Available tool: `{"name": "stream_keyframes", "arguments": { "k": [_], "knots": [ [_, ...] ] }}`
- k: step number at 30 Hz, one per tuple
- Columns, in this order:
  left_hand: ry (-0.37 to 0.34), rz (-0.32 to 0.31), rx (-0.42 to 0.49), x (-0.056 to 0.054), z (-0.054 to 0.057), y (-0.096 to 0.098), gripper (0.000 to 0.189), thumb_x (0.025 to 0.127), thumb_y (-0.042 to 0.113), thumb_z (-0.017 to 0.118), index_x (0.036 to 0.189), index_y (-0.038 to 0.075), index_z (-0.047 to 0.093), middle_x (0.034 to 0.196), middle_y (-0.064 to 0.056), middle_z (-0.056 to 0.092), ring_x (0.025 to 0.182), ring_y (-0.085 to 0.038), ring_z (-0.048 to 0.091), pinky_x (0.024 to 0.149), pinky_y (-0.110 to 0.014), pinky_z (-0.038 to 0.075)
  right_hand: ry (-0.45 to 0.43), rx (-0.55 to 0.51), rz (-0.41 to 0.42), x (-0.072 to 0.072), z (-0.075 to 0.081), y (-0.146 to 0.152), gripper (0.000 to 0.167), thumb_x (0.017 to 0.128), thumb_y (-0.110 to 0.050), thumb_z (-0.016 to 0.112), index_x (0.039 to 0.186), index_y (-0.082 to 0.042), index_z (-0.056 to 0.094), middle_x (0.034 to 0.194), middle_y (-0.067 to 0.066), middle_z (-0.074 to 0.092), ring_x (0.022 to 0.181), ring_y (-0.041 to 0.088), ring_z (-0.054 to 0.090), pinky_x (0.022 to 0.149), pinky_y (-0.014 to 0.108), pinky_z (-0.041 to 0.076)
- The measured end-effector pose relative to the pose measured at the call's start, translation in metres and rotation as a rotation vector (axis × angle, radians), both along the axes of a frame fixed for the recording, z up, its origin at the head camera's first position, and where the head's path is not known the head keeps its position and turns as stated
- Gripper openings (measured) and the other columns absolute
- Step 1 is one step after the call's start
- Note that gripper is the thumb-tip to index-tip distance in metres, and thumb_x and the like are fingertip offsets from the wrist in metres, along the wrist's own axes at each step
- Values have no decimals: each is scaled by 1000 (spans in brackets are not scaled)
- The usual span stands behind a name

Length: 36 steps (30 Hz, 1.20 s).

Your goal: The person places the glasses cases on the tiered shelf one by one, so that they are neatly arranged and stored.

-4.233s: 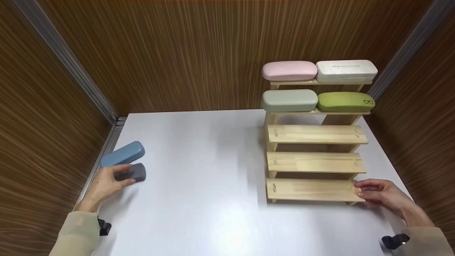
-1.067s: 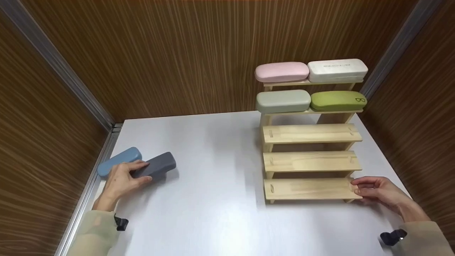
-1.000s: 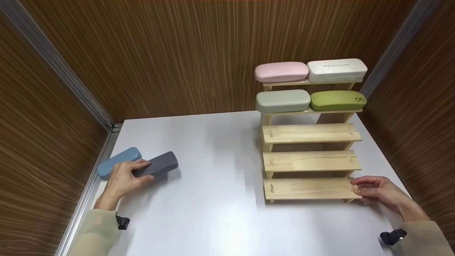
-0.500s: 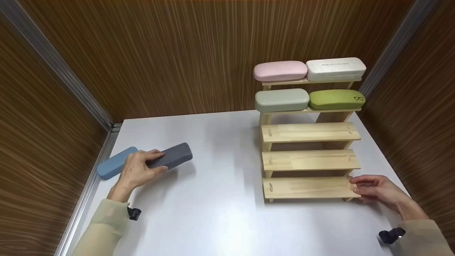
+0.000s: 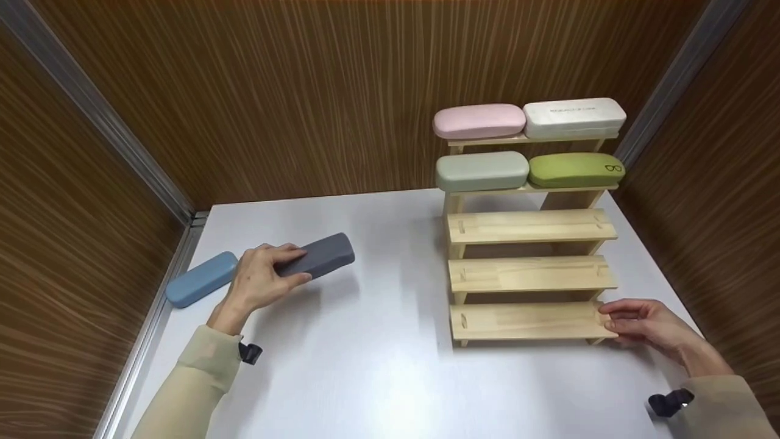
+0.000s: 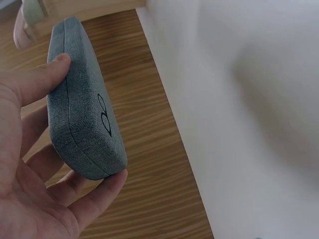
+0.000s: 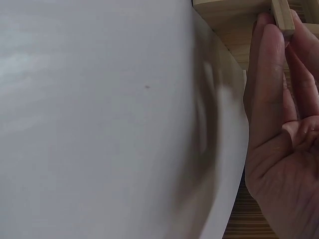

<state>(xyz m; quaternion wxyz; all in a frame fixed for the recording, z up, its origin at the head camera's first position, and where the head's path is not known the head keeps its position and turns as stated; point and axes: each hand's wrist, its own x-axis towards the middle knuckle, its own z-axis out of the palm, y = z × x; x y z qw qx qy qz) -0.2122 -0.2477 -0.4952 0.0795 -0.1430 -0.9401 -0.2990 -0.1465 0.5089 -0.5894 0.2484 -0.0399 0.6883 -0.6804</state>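
Note:
My left hand [image 5: 262, 277] grips a dark grey glasses case [image 5: 323, 255] by its near end, held above the white table with its shadow below. The left wrist view shows the case [image 6: 82, 99] as fabric-covered, with a glasses outline on one face, thumb on one side and fingers on the other. At the right, my right hand [image 5: 655, 329] pinches the right end of the bottom step of a tiered wooden rack [image 5: 530, 322]. In the right wrist view its fingers [image 7: 271, 64] lie on both sides of the board's end [image 7: 283, 17].
A blue glasses case [image 5: 201, 280] lies on the table [image 5: 378, 378] at the left edge. On the rack's top step sit a pink case [image 5: 479, 121] and a white case [image 5: 574, 117]. Below them are a pale green case [image 5: 482, 171] and a lime case [image 5: 576, 169]. Three lower steps are bare.
My left hand has lifted the dark grey case from beside the blue one and carried it right and away from me. The right hand stays on the rack's bottom step.

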Motion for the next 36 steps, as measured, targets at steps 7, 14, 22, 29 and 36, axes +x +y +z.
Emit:
{"name": "stream_keyframes", "arguments": {
  "k": [7, 14, 22, 29, 36],
  "knots": [
    [-11, -28, 12, -5, 7, 16, 46, 88, 30, 95, 132, 18, 85, 139, -11, 82, 117, -35, 77, 96, -47, 54, 0, 10, -12, 0, -1, 0, 44, 106, 10, 64, 123, -24, 87, 117, -15, 86, 97, 2, 81, 78, 22, 67],
    [35, -63, 24, -10, 17, 31, 47, 86, 31, 97, 129, 16, 87, 135, -13, 83, 114, -35, 78, 93, -46, 56, 6, 12, -6, 0, -2, 0, 44, 106, 10, 64, 122, -24, 87, 115, -14, 86, 94, 1, 80, 77, 21, 67],
    [40, -87, 22, -16, 25, 50, 47, 87, 33, 97, 130, 17, 86, 136, -13, 83, 114, -34, 78, 93, -43, 53, 33, 8, -19, 0, -4, 1, 45, 106, 12, 63, 122, -22, 87, 117, -17, 84, 93, 0, 80, 75, 20, 67],
    [56, -123, 19, -20, 32, 67, 47, 88, 36, 96, 129, 17, 86, 135, -12, 83, 111, -33, 77, 93, -46, 56, 25, 38, -17, 1, -2, -1, 44, 105, 11, 65, 121, -24, 87, 113, -17, 84, 92, 0, 79, 75, 22, 67],
    [87, -177, 23, -24, 39, 83, 45, 88, 35, 96, 128, 15, 87, 133, -12, 84, 109, -34, 78, 93, -51, 61, 6, 26, -13, 0, 0, 0, 43, 106, 9, 65, 122, -24, 87, 115, -16, 86, 94, 1, 80, 76, 22, 68]
  ]
}}
